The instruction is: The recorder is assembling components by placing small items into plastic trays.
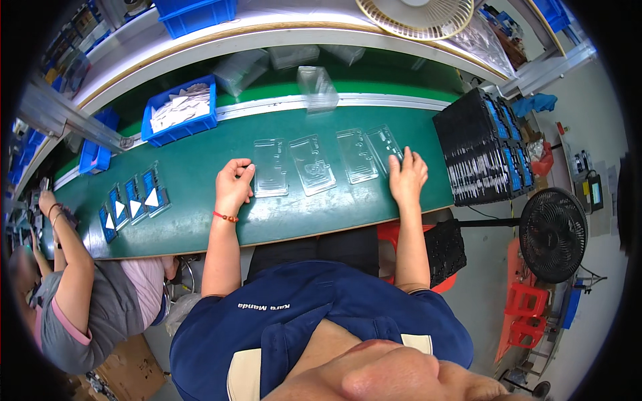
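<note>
Several clear plastic blister trays lie in a row on the green table in front of me. My left hand (234,183) is beside the left edge of the leftmost tray (270,167), fingers curled in with the thumb against them and nothing visible between them. Rightward come a second tray (312,165) and a third tray (357,156). The rightmost tray (383,146) is tilted and partly overlaps its neighbour's side. My right hand (408,176) rests at that tray's lower right edge, fingers spread, covering its corner.
Blue packs with white triangles (136,202) lie at the left, near a co-worker (73,267). A blue bin (180,110) of white pieces stands behind. Stacked black trays (471,154) with blue items are at right. More clear trays (317,90) stand at the back, below a shelf.
</note>
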{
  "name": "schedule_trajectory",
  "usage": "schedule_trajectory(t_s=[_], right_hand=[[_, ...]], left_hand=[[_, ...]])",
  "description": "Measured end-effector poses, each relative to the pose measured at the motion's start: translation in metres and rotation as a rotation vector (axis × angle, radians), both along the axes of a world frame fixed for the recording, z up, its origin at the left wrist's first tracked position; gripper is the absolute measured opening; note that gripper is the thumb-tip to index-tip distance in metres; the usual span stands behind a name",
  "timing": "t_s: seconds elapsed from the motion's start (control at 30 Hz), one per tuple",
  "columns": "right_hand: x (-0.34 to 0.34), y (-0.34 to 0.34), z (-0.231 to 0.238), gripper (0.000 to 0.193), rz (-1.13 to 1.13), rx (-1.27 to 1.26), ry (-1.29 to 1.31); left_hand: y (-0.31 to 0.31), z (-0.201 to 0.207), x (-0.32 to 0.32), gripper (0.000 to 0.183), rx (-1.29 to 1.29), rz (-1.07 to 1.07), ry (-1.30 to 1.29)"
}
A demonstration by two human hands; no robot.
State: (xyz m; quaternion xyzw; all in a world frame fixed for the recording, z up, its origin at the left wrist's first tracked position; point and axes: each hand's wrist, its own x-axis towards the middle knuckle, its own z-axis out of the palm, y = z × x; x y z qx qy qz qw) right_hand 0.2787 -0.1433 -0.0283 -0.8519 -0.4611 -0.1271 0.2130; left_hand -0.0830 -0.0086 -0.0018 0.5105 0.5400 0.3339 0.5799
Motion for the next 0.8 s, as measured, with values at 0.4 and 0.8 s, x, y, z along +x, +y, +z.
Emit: schedule_trajectory(t_s=[0.4,0.8], right_hand=[[-0.033,-0.015,0.057,0.058,0.109,0.205,-0.019],[0.284,-0.095,0.199,0.032,-0.229,0.032,-0.034]], left_hand=[[0.006,-0.043,-0.01,0.03,0.521,0.114,0.155],[0.005,-0.033,0.0,0.028,0.372,0.106,0.065]])
